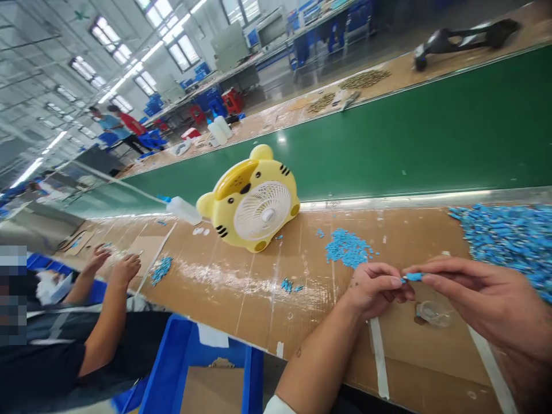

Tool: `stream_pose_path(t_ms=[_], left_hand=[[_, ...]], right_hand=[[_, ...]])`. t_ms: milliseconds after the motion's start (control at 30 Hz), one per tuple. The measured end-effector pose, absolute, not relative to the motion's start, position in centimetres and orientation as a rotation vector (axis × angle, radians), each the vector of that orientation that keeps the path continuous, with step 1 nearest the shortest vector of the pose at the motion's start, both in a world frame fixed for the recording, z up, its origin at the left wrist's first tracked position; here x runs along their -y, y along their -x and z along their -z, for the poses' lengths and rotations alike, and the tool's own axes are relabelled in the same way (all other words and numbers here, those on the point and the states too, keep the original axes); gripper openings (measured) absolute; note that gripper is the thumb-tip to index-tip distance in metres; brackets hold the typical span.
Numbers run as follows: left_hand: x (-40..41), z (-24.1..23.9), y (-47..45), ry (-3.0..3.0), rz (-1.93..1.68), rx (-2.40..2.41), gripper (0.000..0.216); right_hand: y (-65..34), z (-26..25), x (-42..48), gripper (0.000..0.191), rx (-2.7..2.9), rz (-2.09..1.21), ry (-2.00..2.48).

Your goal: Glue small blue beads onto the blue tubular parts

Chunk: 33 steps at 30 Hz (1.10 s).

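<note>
My left hand and my right hand meet above the cardboard-covered bench, both pinching one small blue plastic part between fingertips. Under my right hand lies a small clear plastic piece. A small heap of blue parts sits just beyond my left hand. A large pile of the same blue parts spreads to the right, behind my right hand.
A yellow tiger-shaped desk fan stands on the bench by the green conveyor belt. A co-worker's hands rest on the bench at left. A blue bin sits below the bench edge. White bottle lies beside the fan.
</note>
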<state>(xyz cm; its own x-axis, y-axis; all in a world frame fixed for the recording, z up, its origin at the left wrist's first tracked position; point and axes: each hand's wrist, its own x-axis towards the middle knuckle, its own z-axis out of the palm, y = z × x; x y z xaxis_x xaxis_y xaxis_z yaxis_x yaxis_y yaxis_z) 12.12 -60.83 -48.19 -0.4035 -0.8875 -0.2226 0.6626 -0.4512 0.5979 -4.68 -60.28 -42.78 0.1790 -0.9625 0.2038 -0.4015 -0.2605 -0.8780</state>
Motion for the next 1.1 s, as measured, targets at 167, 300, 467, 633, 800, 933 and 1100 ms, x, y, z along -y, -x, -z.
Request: stream_pose_path(t_ms=[167,300,467,633,800,933,1100], left_hand=[[60.5,47.7,-12.2,-0.616,1.918,0.502,0.040],[60.5,47.7,-12.3,-0.621,1.883,0.511,0.037],[59.8,47.7,-12.8,-0.583,1.862,0.547,0.027],[60.4,48.6,-13.4,-0.486,1.854,0.595,0.012],[60.6,48.8,-13.4,-0.539,1.721,0.698,0.011],[60.6,49.0,-13.4,-0.598,1.651,0.765,0.011],[60.7,49.9,-13.9,-0.619,1.358,1.034,0.003]], right_hand=[[3.9,41.9,60.1,0.022,-1.089,1.008,1.393],[3.6,42.4,60.1,0.022,-1.013,1.034,1.301],[2.9,41.5,59.8,0.019,-0.911,1.116,1.141],[2.4,42.1,60.1,0.020,-0.777,1.206,0.961],[2.1,42.6,59.8,0.018,-0.761,1.241,0.975],[2.2,42.7,59.6,0.019,-0.716,1.226,0.933],[2.5,42.2,59.6,0.016,-0.878,1.228,1.102]])
